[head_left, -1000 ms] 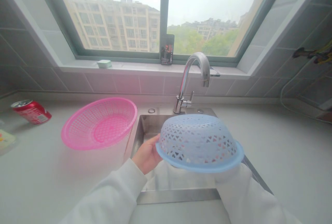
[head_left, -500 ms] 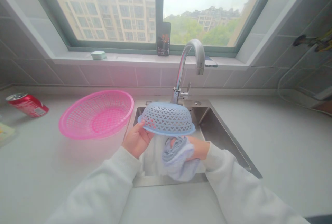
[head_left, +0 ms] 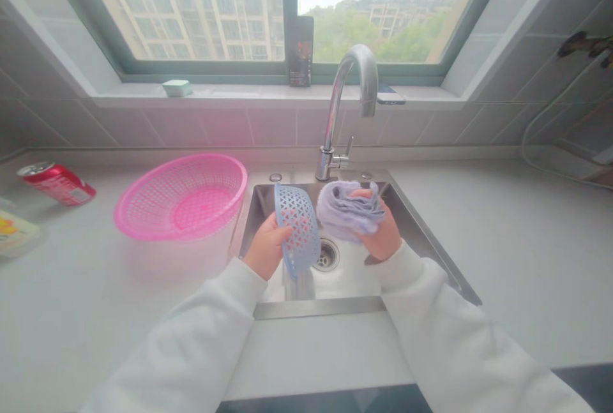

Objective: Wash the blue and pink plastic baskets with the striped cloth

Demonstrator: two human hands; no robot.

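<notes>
A light-blue plastic colander [head_left: 301,225] with small cut-out holes is tilted on its side over the sink [head_left: 354,282]. My left hand [head_left: 268,246] grips its rim, thumb on the near side and fingers showing through the holes. Bunched in my right hand [head_left: 385,231] is a pale purple cloth [head_left: 347,209], held to the right of the colander and apart from it. The metal drain [head_left: 328,255] shows below, between the two hands.
Behind the sink rises a chrome faucet [head_left: 366,81]. A pink basket [head_left: 182,199] sits on the left counter, with a red can [head_left: 60,183] lying beyond it. On the windowsill are a phone [head_left: 301,52] standing up, another lying flat [head_left: 390,95] and a pale green block [head_left: 177,87].
The colander has turned from upside down and level to standing on its side, shifting left. My right hand has come up from beneath it with the cloth.
</notes>
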